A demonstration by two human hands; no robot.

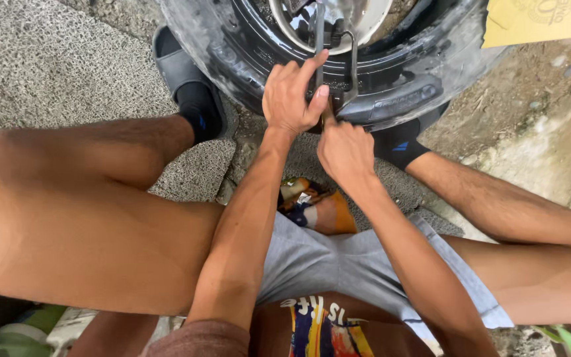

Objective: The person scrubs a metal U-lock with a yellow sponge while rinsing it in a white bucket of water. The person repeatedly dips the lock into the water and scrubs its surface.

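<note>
L hand (290, 92): shut round thin metal tool (319, 39), on tyre (398, 86).
R hand (345, 151): just below L, closed; grip hidden, can't tell.

Both forearms reach out toward twelve o'clock from between the bare, spread knees. The left hand (290, 94) sits higher, fingers curled, index finger stretched up and thumb pressing sideways. The right hand (346, 152) lies just below at five o'clock, touching it, fingers folded under
</note>
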